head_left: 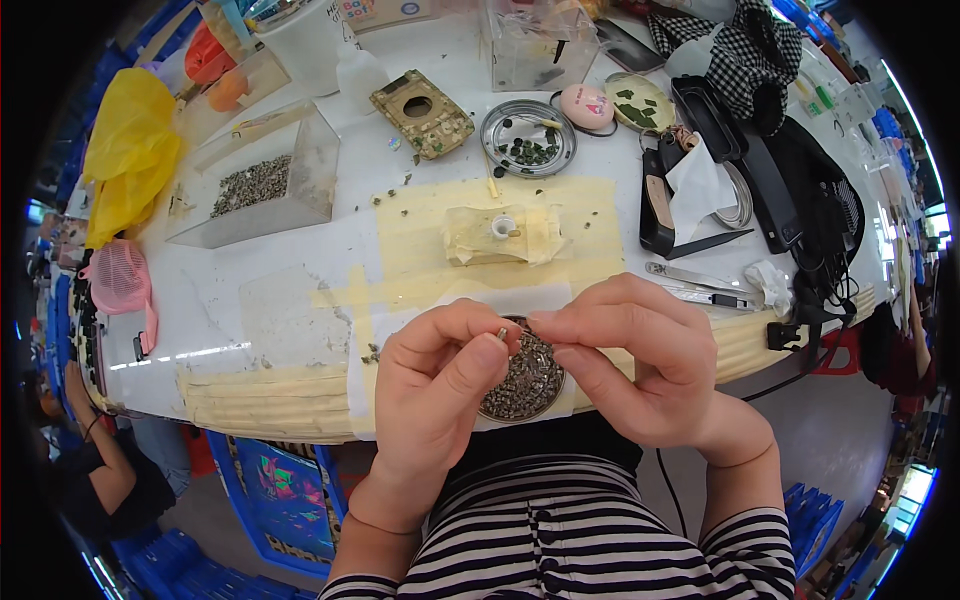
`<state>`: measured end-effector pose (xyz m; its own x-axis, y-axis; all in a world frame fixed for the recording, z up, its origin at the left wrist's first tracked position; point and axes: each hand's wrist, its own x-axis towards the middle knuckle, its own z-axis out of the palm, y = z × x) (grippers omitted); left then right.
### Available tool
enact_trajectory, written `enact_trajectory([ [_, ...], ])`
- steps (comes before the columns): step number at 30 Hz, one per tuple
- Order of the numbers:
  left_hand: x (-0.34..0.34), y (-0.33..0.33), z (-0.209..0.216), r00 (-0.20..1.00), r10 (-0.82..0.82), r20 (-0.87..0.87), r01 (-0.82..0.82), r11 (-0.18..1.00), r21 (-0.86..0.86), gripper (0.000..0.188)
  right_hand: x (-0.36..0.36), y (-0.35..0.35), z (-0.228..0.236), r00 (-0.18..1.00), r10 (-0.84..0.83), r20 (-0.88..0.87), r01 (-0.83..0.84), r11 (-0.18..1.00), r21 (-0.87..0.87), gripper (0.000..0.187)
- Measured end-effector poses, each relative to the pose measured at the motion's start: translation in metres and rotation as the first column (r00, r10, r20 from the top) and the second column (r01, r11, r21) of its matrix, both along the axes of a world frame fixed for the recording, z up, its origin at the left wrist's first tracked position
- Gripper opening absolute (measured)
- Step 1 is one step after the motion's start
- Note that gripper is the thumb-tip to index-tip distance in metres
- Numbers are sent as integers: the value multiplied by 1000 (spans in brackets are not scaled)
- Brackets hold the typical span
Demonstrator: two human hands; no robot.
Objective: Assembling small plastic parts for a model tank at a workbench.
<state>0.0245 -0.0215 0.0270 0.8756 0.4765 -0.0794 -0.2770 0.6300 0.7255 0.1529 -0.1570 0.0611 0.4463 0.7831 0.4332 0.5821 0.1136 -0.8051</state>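
Note:
Above a round dish point(562, 392) at the table's front edge, my two hands are raised close together. My left hand point(435, 370) pinches a tiny metal-coloured piece point(502, 334) between thumb and forefinger. Thumb and forefinger of my right hand point(645, 360) are closed just beside it; anything between them is too small to make out. Many small grey-brown metal parts point(522, 388) fill the dish, which my fingers partly hide. Farther back, a tape-wrapped block point(467, 236) carries a small white cylindrical piece point(502, 227).
A clear bin point(315, 190) of small parts stands left, near a yellow bag point(130, 140). Behind are a camouflage model-tank hull point(425, 112) and a round tin point(487, 150) with dark green bits. Tweezers point(690, 275) and a cutter point(715, 298) lie right. Other people sit nearby.

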Motion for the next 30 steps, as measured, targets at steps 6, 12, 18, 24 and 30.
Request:
enact_trajectory([
  [6, -5, 6, -4, 987, -149, 61, 160, 955, -248, 16, -3, 8, 2, 999, -1, 50, 1, 1000, -1, 32],
  [12, -3, 4, -5, 989, -146, 30, 149, 956, -253, 17, -3, 13, -9, 990, -30, 136, 20, 997, 80, 35],
  [18, -7, 3, -1, 998, -43, -54, 49, 991, 127, 13, -8, 12, -14, 958, -69, 279, 42, 994, 102, 38],
  [24, -13, 0, -1, 998, 2, -57, 20, 925, 381, 6, -13, 4, -19, 964, -95, 249, 70, 992, 108, 35],
  [30, -13, 0, 0, 993, -42, -107, 85, 892, 444, 6, -10, -1, -24, 986, -85, 143, 75, 994, 75, 29],
])
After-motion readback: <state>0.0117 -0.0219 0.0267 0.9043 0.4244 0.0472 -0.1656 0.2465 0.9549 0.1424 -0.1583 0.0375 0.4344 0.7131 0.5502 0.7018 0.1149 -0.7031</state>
